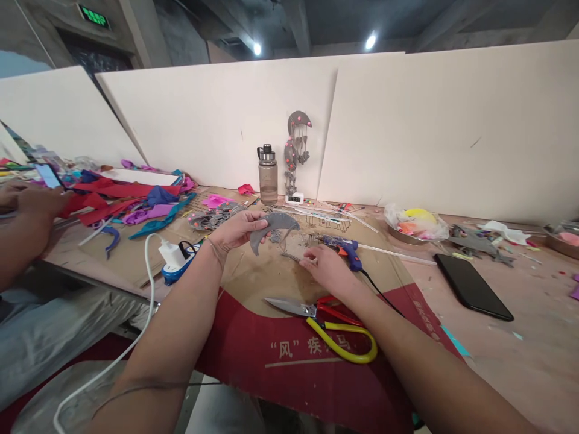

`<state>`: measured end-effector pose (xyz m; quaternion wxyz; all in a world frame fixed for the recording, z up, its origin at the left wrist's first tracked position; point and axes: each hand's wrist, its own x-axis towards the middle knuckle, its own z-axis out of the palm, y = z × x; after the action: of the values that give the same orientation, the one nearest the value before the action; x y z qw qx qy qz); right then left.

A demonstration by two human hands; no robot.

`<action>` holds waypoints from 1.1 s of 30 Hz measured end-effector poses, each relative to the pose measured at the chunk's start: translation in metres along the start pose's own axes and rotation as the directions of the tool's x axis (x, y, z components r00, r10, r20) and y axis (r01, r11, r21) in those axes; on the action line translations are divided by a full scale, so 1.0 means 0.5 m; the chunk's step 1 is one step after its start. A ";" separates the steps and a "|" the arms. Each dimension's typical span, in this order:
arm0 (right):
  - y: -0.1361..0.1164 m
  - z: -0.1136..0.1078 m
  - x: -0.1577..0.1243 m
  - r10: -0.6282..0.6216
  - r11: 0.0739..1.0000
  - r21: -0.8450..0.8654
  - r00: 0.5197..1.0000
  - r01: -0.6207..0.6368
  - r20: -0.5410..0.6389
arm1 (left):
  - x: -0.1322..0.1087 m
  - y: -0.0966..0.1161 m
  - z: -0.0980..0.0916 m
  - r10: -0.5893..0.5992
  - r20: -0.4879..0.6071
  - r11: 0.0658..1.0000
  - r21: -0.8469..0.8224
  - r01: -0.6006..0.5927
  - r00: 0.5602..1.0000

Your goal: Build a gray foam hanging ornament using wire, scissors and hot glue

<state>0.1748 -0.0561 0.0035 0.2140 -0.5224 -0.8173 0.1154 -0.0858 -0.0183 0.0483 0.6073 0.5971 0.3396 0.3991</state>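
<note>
My left hand (242, 229) pinches a grey crescent-shaped piece (277, 223), which looks like felt, above the brown cardboard. A thin cord hangs from the crescent. Lower and to the right, my right hand (326, 264) has its fingertips closed on a thin grey strip (292, 257); the fingers partly hide it. Just beyond that hand lies a blue hot glue gun (346, 248) with a glue stick in its back. Scissors (341, 340) with one red and one yellow handle lie between my forearms, blades pointing left.
A water bottle (268, 178) stands at the back beside a hanging grey crescent ornament (298, 123). A black phone (473, 286) and a bowl (416, 238) lie right. Left are a power strip (174, 274), cloth strips (131, 190) and another person's hand (38, 199).
</note>
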 end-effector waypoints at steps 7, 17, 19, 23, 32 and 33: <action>0.000 0.022 0.015 0.115 0.988 -0.103 0.993 -0.112 0.023 | 0.007 -0.010 0.050 -0.108 0.221 0.992 0.082 0.092 0.969; 0.054 -0.030 0.026 0.371 0.715 0.662 0.925 -0.225 -0.086 | 0.033 -0.057 0.035 -0.259 0.182 0.909 0.379 0.175 0.949; 0.051 -0.034 0.028 0.405 0.569 0.797 0.913 -0.205 -0.054 | 0.034 -0.060 0.035 -0.258 0.165 0.871 0.467 0.154 0.952; 0.036 -0.047 0.024 0.418 0.375 0.912 0.909 -0.167 -0.006 | 0.042 -0.066 0.039 -0.181 0.145 0.687 0.727 0.020 0.973; 0.005 -0.045 0.011 0.308 0.147 0.967 0.939 -0.207 0.155 | 0.040 -0.037 0.086 0.151 -0.080 0.633 0.774 -0.034 0.985; 0.001 -0.044 0.010 0.298 0.143 0.966 0.940 -0.217 0.167 | 0.036 -0.034 0.095 0.087 -0.042 0.673 0.739 -0.028 0.995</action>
<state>0.1837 -0.0522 0.0236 0.4983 -0.4026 -0.4484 0.6233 -0.0342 -0.0230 0.0353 0.2891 0.7866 0.4748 0.2688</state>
